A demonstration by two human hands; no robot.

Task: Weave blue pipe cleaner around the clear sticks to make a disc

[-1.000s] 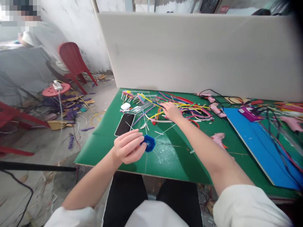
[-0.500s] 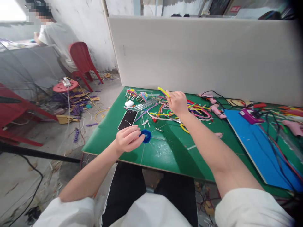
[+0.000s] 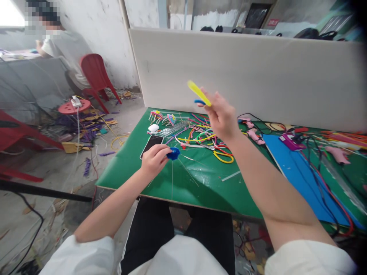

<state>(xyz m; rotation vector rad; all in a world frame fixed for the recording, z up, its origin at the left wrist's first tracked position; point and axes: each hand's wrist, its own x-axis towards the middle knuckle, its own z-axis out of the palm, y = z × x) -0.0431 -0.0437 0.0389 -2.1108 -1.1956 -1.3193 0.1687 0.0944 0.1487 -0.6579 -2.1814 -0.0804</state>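
Note:
My left hand [image 3: 155,159] pinches a small dark blue fuzzy piece [image 3: 173,153], from which thin wires spread over the green table [image 3: 197,191]. Raised above the table, my right hand [image 3: 222,114] is closed on a yellow strip [image 3: 199,93]; a short blue bit shows beside its fingers. A phone [image 3: 151,146] lies just behind my left hand, with a white case [image 3: 154,128] beyond it. Scissors with yellow handles [image 3: 223,157] rest below my right hand, near a pile of coloured fuzzy stems [image 3: 200,131].
Two small colourful pieces [image 3: 171,119] stand at the back left. A blue board [image 3: 289,168], a purple box [image 3: 291,141], cables and pink glue guns [image 3: 338,154] are at the right. A pale partition [image 3: 243,72] closes the back. Another person sits far left.
My right hand has risen with the yellow strip, and a blue bit now shows there. The blue piece at my left hand has tilted and moved slightly up. The scissors are more exposed.

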